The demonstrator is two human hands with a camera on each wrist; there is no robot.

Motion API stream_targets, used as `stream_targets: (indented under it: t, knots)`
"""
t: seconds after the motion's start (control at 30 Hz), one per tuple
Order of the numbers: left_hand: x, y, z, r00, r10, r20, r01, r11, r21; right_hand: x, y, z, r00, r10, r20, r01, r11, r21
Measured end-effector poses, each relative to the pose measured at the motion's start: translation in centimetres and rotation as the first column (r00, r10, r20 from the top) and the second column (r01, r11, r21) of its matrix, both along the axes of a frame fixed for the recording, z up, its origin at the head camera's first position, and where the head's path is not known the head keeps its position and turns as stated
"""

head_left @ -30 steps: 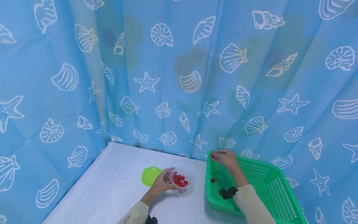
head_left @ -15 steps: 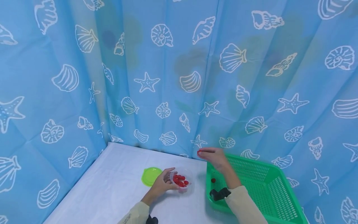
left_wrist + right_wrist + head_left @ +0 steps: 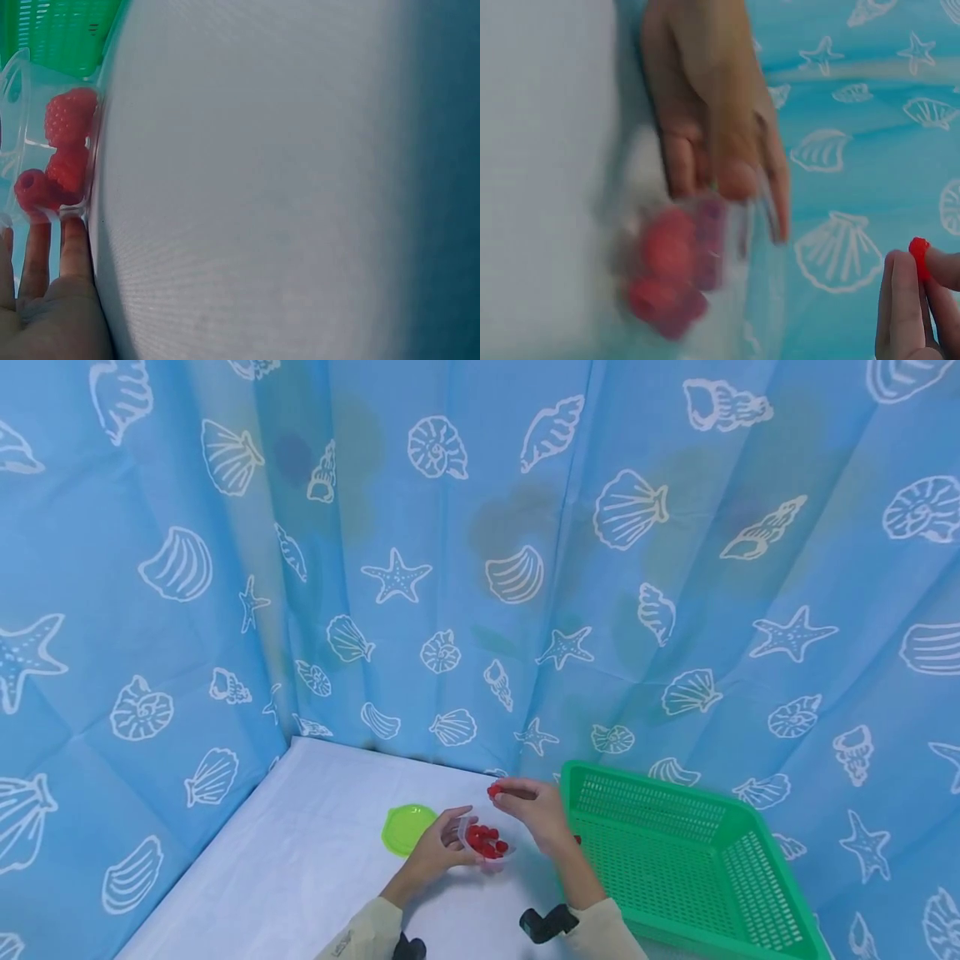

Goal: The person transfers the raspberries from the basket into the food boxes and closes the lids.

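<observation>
A clear plastic tub (image 3: 34,112) stands on the white table, holding several raspberries (image 3: 483,841). My left hand (image 3: 433,857) grips the tub's left side, thumb in front and fingers behind; in the left wrist view fingertips touch its wall. Just above and beyond the tub, my right hand (image 3: 536,814) pinches one raspberry (image 3: 919,255) between thumb and fingers. That raspberry is partly covered by the fingertips. A green basket (image 3: 675,877) stands to the right, with another raspberry (image 3: 577,839) in it, mostly hidden behind the right hand and wrist.
A lime-green lid (image 3: 408,829) lies flat on the white table (image 3: 300,843), left of the tub. Behind the table and along its left side hangs a blue curtain (image 3: 450,527) with white shell prints. The basket has raised slotted walls.
My right hand has carried the pinched raspberry leftward, from over the basket's left rim to above the tub. The left hand and the tub have stayed nearly in place.
</observation>
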State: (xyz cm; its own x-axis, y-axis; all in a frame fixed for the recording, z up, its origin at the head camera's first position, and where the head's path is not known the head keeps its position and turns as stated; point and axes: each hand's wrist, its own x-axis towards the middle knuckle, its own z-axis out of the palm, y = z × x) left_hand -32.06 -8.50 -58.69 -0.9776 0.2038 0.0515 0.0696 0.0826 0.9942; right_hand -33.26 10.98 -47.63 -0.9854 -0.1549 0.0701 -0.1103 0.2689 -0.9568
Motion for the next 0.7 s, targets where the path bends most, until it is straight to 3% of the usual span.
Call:
stream_targets:
  t: [0.2, 0.33, 0.43, 0.7]
  knots:
    - [-0.1, 0.0, -0.2, 1.000, 0.014, 0.009, -0.014, 1.000, -0.010, 1.4, -1.8, -1.9, 0.995, -0.076, -0.068, 0.081, 0.994, 0.075]
    - [0.0, 0.0, -0.1, 1.000, 0.023, 0.013, -0.023, 1.000, -0.004, 2.1, -3.1, -3.0, 0.974, -0.147, -0.172, 0.162, 0.984, 0.077]
    - [0.1, 0.0, 0.0, 1.000, 0.024, 0.018, -0.024, 1.000, 0.001, 2.5, -3.5, -4.0, 0.958, -0.199, -0.207, 0.217, 0.974, 0.067]
    - [0.2, 0.0, 0.0, 1.000, 0.009, -0.003, -0.009, 1.000, 0.001, 2.3, -3.0, -5.6, 0.963, -0.209, -0.168, 0.219, 0.975, 0.040]
